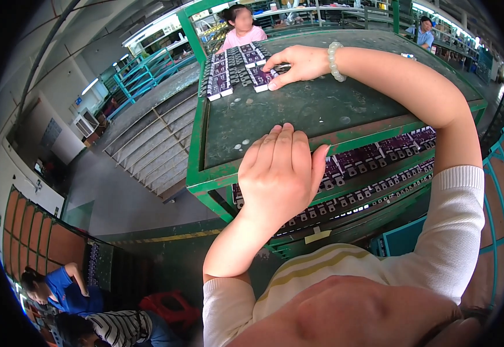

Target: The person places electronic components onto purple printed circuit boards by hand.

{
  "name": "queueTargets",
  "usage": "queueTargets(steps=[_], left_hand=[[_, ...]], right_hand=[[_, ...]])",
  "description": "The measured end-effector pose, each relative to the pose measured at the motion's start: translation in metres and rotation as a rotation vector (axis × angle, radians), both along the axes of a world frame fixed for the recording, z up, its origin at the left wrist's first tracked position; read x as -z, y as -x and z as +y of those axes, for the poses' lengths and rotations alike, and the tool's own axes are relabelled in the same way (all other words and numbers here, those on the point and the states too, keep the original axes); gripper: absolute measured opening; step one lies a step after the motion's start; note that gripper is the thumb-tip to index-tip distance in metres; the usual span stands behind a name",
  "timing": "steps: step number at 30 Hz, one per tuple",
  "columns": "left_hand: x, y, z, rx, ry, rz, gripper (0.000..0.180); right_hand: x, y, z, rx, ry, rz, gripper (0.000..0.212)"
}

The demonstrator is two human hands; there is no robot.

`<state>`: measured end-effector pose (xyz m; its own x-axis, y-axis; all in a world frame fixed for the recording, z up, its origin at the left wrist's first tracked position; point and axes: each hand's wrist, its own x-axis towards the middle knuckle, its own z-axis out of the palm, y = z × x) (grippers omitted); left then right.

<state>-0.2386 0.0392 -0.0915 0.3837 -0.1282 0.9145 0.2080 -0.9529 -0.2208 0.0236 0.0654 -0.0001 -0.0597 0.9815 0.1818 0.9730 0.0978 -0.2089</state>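
My left hand (281, 165) lies flat, fingers stretched out together, on the near edge of the green-framed cart top (298, 113). Nothing is in it. Across the dark top reaches my right hand (301, 62), a pale bead bracelet (336, 61) at its wrist. Its thumb and fingers close round the near end of a dark purple, white-ended stack of pieces (260, 80); their exact kind is not clear. Beside it lies another purple stack (218, 78) in a row, with grey metal tabs (241, 76) sticking out between the rows.
Lower shelves of the cart hold rows of similar purple pieces (356, 162) with grey tabs. A slatted metal rack (154, 139) stands left of the cart. A person in pink (245, 37) is beyond the far end; other people are at lower left (67, 289) and far right.
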Motion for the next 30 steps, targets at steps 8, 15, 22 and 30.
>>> queueTargets(steps=[8, 15, 22, 30], left_hand=[[-0.001, 0.002, 0.0, -0.023, -0.013, 0.016, 0.023], [0.001, 0.0, 0.001, -0.037, -0.029, 0.038, 0.031], [0.0, 0.002, 0.0, -0.058, -0.012, 0.049, 0.028], [-0.002, 0.007, -0.004, -0.054, -0.005, 0.072, 0.028]], right_hand=[[0.007, 0.0, 0.014, 0.051, -0.064, -0.01, 0.078], [0.007, 0.002, 0.016, 0.083, -0.074, -0.03, 0.075], [0.008, 0.005, 0.017, 0.115, -0.095, -0.035, 0.079], [0.005, 0.009, 0.018, 0.13, -0.068, -0.059, 0.079]])
